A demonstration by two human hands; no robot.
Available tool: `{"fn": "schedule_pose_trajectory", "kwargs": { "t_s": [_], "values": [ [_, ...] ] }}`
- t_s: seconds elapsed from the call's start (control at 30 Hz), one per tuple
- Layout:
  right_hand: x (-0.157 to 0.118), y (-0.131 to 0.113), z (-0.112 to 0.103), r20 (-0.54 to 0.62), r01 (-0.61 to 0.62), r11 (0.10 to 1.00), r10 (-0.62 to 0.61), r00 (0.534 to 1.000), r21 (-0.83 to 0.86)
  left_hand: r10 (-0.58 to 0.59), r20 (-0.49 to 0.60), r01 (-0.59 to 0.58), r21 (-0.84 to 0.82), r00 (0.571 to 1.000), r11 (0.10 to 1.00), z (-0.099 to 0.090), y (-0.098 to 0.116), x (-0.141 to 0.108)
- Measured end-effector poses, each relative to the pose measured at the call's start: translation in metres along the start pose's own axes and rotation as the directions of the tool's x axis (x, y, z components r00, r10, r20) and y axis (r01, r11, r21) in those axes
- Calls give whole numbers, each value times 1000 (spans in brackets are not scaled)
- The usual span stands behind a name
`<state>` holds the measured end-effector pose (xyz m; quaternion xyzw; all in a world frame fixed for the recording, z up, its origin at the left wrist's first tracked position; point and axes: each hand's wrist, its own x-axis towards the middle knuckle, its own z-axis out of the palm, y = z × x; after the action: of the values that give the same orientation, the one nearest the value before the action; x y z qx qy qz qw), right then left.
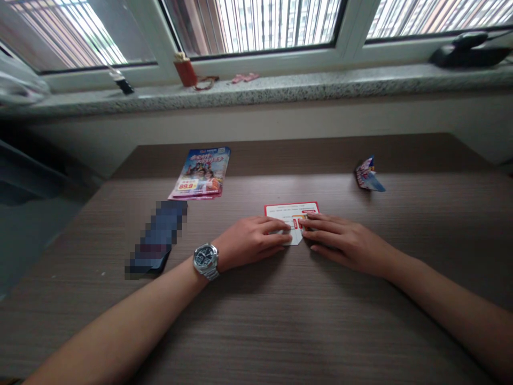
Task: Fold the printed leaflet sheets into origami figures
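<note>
Both hands (297, 233) palm-down, fingers pointing inward, nearly meeting

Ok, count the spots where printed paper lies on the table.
3: blue-pink leaflet pile, back left; white red-edged sheet, centre, partly covered; folded blue-pink paper, back right. The pile may hide more sheets.

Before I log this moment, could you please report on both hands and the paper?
Left hand on the paper's left side; right hand at its right edge. Paper flat on the table, partly covered by fingers.
</note>
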<state>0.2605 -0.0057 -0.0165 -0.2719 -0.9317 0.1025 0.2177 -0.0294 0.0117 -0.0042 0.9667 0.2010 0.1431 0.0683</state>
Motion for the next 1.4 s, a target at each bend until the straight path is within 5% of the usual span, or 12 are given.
{"fn": "schedule_pose_trajectory", "kwargs": {
  "t_s": [0.5,0.67,0.9,1.4],
  "values": [
    [1,-1,0,60,43,993,-36,998,-114,81,-16,-78,118,997,990,-3,1,2],
    [2,-2,-1,66,61,988,-53,996,-139,25,-18,-23,90,1000,996,-4,1,1],
    [0,0,3,82,101,984,-90,993,-144,-111,-152,120,47,982,992,3,0,2],
    [-1,0,4,104,106,990,-96,990,-94,-109,-165,100,-63,980,993,3,-2,3]
  ]
}}
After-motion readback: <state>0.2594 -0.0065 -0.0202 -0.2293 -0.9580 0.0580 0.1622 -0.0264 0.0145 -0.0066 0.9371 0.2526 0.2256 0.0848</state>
